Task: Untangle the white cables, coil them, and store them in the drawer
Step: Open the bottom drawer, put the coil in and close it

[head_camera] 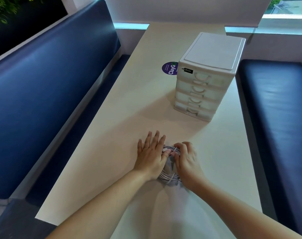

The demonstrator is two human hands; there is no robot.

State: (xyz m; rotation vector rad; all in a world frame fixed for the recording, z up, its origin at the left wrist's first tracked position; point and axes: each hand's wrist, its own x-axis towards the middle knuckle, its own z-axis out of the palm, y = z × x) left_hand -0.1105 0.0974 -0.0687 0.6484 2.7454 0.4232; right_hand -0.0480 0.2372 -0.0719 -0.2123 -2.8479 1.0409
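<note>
**Light, springy cables: hold the coil by its crossing point**

The cables [169,178] lie as a small white bundle on the tabletop [129,109], near its front edge, directly between the two hands. Several loops show at the near side of the bundle, and a strand or two crosses over its far side. The middle is hidden by the hands, so I cannot tell whether any tangle remains.

Thin cord of this kind is likely light, limp and a little springy, so the loops will probably fan open if let go. It should be smooth enough to slip through a loose pinch, but it is not fragile. The best hold is probably where the loops bunch together, clamping all the turns at once rather than one strand. The plug ends are not clearly visible.

The left hand [151,152] lies flat beside the bundle with its fingers straight and spread, and its thumb presses on the far side of the coil. The right hand [186,157] has its fingers curled and pinches a strand at that same far side.

Farther back, to the right, stand the drawers [200,90], a white stacked unit with every drawer closed, well apart from the cables. One must be pulled open before storing. A purple sticker [170,68] sits just left of the unit. Blue benches [43,83] flank the tabletop.
</note>
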